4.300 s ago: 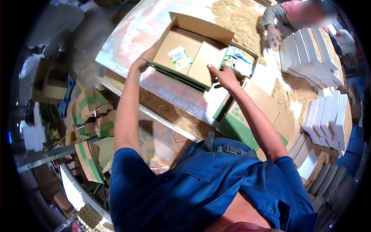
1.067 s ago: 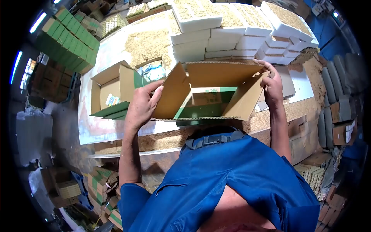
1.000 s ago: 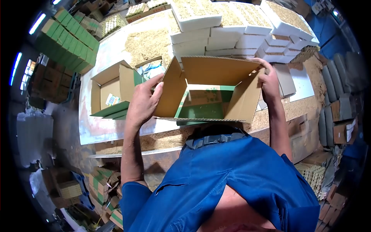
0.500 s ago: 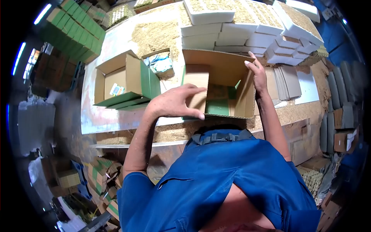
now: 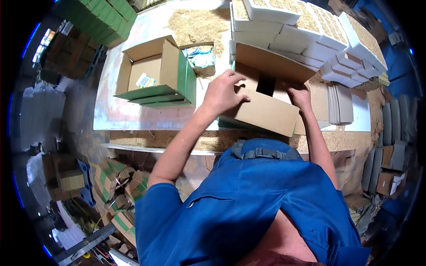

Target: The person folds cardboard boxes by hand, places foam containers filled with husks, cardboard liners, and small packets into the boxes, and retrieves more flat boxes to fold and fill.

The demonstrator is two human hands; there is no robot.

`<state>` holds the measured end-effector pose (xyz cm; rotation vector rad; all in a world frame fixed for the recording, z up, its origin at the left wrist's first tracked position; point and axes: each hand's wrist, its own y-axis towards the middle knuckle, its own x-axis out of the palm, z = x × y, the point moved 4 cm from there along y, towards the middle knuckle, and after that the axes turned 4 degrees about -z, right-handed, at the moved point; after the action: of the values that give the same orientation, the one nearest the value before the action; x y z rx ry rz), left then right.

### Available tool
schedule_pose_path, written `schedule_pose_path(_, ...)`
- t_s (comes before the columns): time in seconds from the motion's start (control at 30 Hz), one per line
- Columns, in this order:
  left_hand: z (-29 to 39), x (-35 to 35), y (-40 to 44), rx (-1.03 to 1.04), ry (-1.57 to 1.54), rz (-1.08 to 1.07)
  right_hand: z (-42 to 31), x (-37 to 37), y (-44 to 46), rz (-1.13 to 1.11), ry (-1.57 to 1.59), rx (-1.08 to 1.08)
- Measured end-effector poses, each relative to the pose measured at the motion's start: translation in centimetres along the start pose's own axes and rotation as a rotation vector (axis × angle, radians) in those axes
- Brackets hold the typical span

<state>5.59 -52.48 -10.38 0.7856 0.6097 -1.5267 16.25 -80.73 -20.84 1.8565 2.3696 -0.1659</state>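
A cardboard box point(image 5: 266, 111), brown inside with green parts outside, lies in front of me at the table's near edge. Its near flap is folded inward and its far flap stands up. My left hand point(image 5: 225, 93) is at the box's left end, thumb and fingers curled round the flap's edge. At the right end my right hand point(image 5: 299, 95) holds a side flap, with its fingertips partly hidden inside. To the left sits an open box point(image 5: 146, 71) with a printed label point(image 5: 145, 80) on its inner bottom. A small box point(image 5: 199, 57) of blue and white packets stands behind it.
White foam blocks point(image 5: 284, 37) topped with shavings are stacked at the back right. Flat cardboard sheets point(image 5: 339, 104) lie right of my right hand. Green cartons point(image 5: 100, 20) are piled at the back left. Folded cardboard point(image 5: 117, 186) lies below the table's left side.
The held box has been lowered from the raised, open-ended position, and its flaps are folded inward. Both hands have shifted along its edges. The view has turned, and the labelled box sits apart on the left.
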Motion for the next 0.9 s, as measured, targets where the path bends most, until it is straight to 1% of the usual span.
schedule_pose_path(0.03,1.1,-0.3,-0.7,0.105,0.08,0.179,-0.3,-0.3,0.3,0.058,-0.024,-0.033)
schedule_pose_path(0.07,1.4,-0.2,-1.1,0.181,0.286,0.323,0.1,-1.1,0.1,0.038,0.062,0.062)
schedule_pose_path(0.13,0.4,0.5,-2.0,0.075,0.33,0.417,-0.9,-2.2,-0.7,-0.037,0.128,0.113)
schedule_pose_path(0.17,-0.4,1.0,-1.8,0.072,0.33,0.421,-2.4,-3.2,-1.0,-0.031,-0.048,0.1)
schedule_pose_path(0.2,-2.1,2.2,-1.7,-0.041,0.038,0.308,-3.5,-4.8,-0.5,0.004,-0.124,-0.015)
schedule_pose_path(0.23,-3.1,3.3,-1.8,-0.159,-0.255,0.188,-7.2,-4.4,-0.5,0.046,-0.007,-0.179)
schedule_pose_path(0.27,-3.1,3.2,-1.9,-0.168,-0.256,0.184,-11.5,-3.8,-1.0,-0.016,0.004,-0.177)
schedule_pose_path(0.3,-2.9,2.8,-1.6,-0.202,-0.306,0.139,-13.9,-3.3,-0.5,-0.093,0.027,-0.271)
schedule_pose_path(0.33,-2.8,2.8,-1.5,-0.235,-0.357,0.094,-15.6,-2.5,-0.3,-0.147,0.004,-0.29)
schedule_pose_path(0.4,-2.8,2.9,-1.4,-0.221,-0.325,0.111,-15.7,-0.6,0.2,-0.209,-0.237,-0.309)
schedule_pose_path(0.43,-2.9,3.0,-1.5,-0.189,-0.334,0.145,-15.7,0.6,-1.1,-0.078,-0.458,-0.322)
schedule_pose_path(0.47,-3.0,2.9,-1.4,-0.155,-0.342,0.182,-16.8,1.3,-3.1,0.006,-0.7,-0.392)
schedule_pose_path(0.5,-2.7,2.8,-1.5,-0.174,-0.345,0.173,-16.7,1.7,-4.6,0.021,-0.659,-0.455)
schedule_pose_path(0.53,-2.5,2.7,-1.6,-0.172,-0.32,0.21,-15.9,1.9,-5.9,-0.036,-0.626,-0.44)
schedule_pose_path(0.57,-2.5,2.6,-1.6,-0.154,-0.303,0.217,-14.2,2.1,-7.3,-0.107,-0.588,-0.336)
schedule_pose_path(0.6,-2.5,2.6,-1.6,-0.135,-0.284,0.218,-11.6,2.4,-8.3,-0.2,-0.483,-0.232)
schedule_pose_path(0.67,-2.7,2.7,-1.5,-0.093,-0.31,0.191,-10.2,2.8,-9.9,-0.135,-0.616,-0.539)
schedule_pose_path(0.73,-2.3,3.0,-1.5,-0.107,-0.249,0.101,-10.0,1.5,-10.3,-0.279,-0.489,-0.401)
schedule_pose_path(0.77,-1.9,2.6,-1.7,-0.111,-0.249,0.123,-8.3,-0.1,-10.0,-0.233,-0.188,-0.239)
schedule_pose_path(0.8,-1.9,2.4,-1.7,-0.106,-0.238,0.12,-7.9,-1.6,-10.0,-0.122,-0.054,-0.117)
schedule_pose_path(0.87,-2.2,2.5,-1.5,-0.099,-0.244,0.096,-9.4,-4.2,-10.3,-0.025,-0.373,-0.207)
schedule_pose_path(0.9,-2.3,2.6,-1.5,-0.097,-0.256,0.098,-8.0,-5.1,-10.4,-0.161,-0.612,-0.17)
